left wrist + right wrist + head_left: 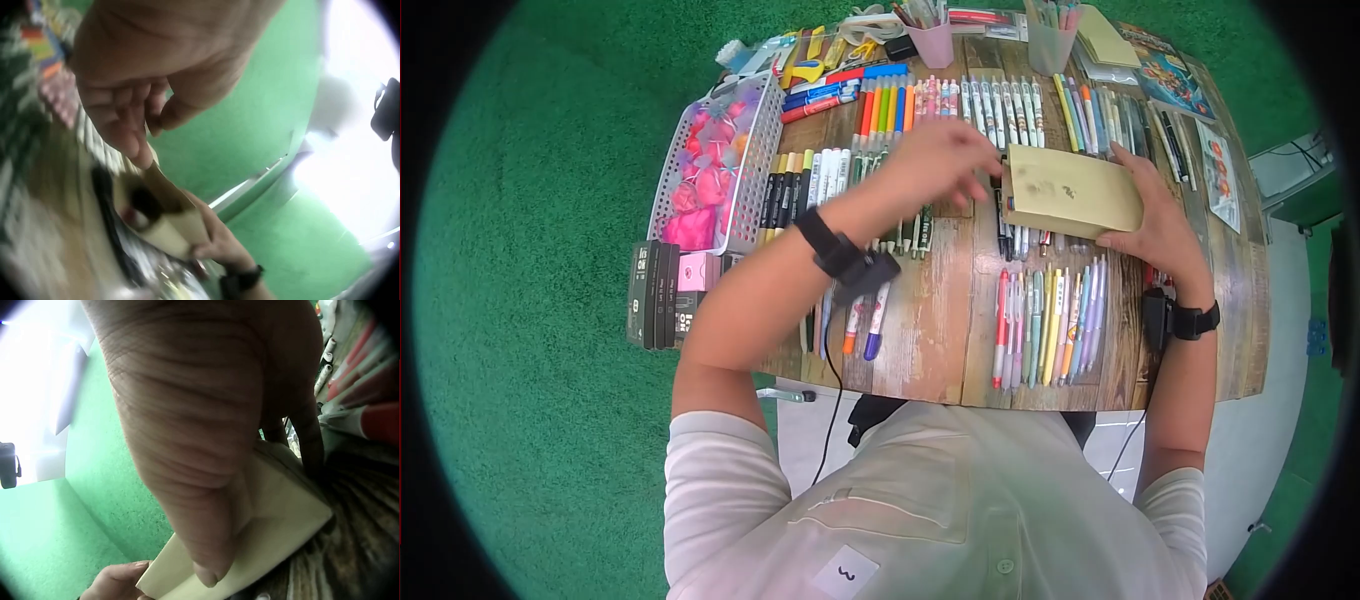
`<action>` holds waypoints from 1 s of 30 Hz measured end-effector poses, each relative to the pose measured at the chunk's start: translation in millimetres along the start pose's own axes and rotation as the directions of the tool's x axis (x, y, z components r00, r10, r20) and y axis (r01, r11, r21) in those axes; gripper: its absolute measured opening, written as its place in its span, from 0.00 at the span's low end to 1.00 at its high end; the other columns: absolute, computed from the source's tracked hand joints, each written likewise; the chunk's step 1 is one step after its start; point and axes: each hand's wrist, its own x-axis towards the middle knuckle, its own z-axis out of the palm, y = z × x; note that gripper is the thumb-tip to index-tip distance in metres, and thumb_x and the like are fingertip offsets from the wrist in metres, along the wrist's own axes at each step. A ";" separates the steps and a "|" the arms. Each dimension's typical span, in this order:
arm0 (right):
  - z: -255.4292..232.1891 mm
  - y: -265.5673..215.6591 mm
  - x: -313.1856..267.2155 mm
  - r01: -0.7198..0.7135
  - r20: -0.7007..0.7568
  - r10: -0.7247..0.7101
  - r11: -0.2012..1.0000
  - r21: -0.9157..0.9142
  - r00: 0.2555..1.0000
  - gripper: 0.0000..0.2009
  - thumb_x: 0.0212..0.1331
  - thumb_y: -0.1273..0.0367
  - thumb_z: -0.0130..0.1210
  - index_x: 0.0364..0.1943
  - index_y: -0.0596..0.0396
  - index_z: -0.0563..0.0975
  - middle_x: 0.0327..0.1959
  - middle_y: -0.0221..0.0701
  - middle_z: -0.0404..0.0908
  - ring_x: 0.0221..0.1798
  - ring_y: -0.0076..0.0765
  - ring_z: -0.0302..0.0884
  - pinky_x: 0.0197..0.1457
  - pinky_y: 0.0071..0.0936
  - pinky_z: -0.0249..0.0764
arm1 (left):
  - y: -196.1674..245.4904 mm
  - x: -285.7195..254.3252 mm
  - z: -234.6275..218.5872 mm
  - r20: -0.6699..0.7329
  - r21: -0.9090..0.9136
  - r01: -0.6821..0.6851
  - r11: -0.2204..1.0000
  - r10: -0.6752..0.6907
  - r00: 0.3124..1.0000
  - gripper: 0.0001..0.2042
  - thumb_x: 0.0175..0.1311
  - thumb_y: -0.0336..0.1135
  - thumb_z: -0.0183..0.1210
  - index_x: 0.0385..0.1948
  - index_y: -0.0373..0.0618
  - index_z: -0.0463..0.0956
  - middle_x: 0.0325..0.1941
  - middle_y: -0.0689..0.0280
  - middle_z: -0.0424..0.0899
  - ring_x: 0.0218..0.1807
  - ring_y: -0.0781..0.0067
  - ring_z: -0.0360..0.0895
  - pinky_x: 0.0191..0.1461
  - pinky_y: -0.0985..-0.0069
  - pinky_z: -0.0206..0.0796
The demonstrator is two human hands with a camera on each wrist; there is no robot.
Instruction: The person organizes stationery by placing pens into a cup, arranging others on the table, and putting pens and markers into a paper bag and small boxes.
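Note:
A tan kraft paper bag (1075, 190) lies on its side over rows of pens, its mouth facing left. My right hand (1152, 212) grips the bag's closed end, thumb on the near side and fingers on the far side. In the right wrist view the thumb (212, 556) presses against the paper. My left hand (945, 165) hovers by the bag's mouth, fingers loosely bent with nothing seen between them. The left wrist view shows a fingertip right at the bag's rim (159, 178). Dark and red-and-white shapes show inside the bag, blurred.
Pastel pens (1050, 325) lie in a row at the near edge. Markers (885, 108) and white pens (1003, 112) line the back. At left stands a white basket (745, 170) of pink packets beside black boxes (652, 295). A pink cup (930, 45) holds pens.

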 end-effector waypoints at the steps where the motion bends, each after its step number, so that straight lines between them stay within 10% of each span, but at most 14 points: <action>1: -0.9 -0.9 0.2 -0.010 0.005 0.010 1.000 -0.008 1.000 0.55 0.32 0.71 0.80 0.75 0.55 0.64 0.69 0.44 0.71 0.72 0.53 0.69 0.77 0.40 0.64 | -1.8 10.8 -22.0 -0.060 0.134 -0.031 0.990 0.039 0.997 0.13 0.73 0.41 0.61 0.45 0.38 0.81 0.42 0.62 0.90 0.33 0.76 0.87 0.31 0.78 0.78; 5: -1.5 0.7 0.7 -0.012 0.016 0.012 1.000 -0.001 1.000 0.55 0.32 0.71 0.80 0.75 0.54 0.64 0.69 0.44 0.71 0.72 0.53 0.69 0.77 0.40 0.64 | -17.9 47.0 -126.0 -0.277 0.910 0.082 0.407 0.448 0.850 0.12 0.64 0.37 0.58 0.35 0.39 0.87 0.39 0.52 0.90 0.41 0.56 0.89 0.45 0.58 0.80; 10: -1.4 1.7 0.9 -0.016 0.013 0.016 1.000 -0.012 1.000 0.56 0.31 0.72 0.80 0.75 0.55 0.64 0.69 0.43 0.71 0.72 0.53 0.69 0.77 0.39 0.64 | -49.2 53.6 -207.0 -0.361 0.927 0.374 0.012 0.299 0.884 0.11 0.63 0.33 0.56 0.40 0.40 0.85 0.41 0.51 0.90 0.45 0.48 0.88 0.49 0.55 0.80; 30: -1.8 3.2 -1.5 -0.008 0.018 0.008 1.000 -0.004 1.000 0.56 0.32 0.70 0.80 0.75 0.55 0.63 0.69 0.44 0.71 0.72 0.54 0.68 0.77 0.40 0.64 | -68.2 30.2 -209.1 -0.232 0.937 0.317 -0.145 0.416 0.879 0.07 0.61 0.31 0.60 0.39 0.44 0.82 0.45 0.55 0.87 0.46 0.53 0.87 0.49 0.58 0.80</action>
